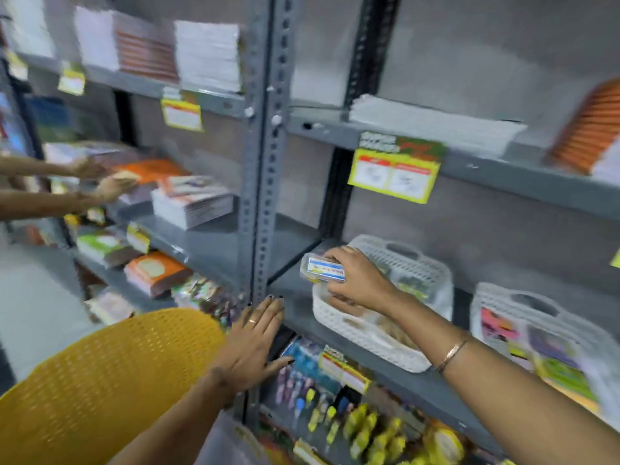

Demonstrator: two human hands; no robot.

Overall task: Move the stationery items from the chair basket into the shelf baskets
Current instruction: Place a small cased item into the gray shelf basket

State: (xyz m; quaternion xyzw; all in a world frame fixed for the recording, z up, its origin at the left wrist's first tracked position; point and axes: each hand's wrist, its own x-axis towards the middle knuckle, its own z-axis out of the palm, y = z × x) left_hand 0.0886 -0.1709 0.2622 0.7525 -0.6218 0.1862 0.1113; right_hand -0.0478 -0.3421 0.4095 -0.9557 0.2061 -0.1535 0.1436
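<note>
Grey slotted-steel shelf, matte. White perforated plastic basket, rounded, at 3 o'clock. Small clear plastic box with blue-and-white label, rectangular, glossy, is gripped by right hand above the basket's 10 o'clock corner. Left hand is held flat, fingers spread, empty.

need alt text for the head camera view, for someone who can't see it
A person's right hand holds a small clear box above a white basket on a grey metal shelf. Their left hand hovers open beside a yellow chair; a second white basket sits further right.
</note>
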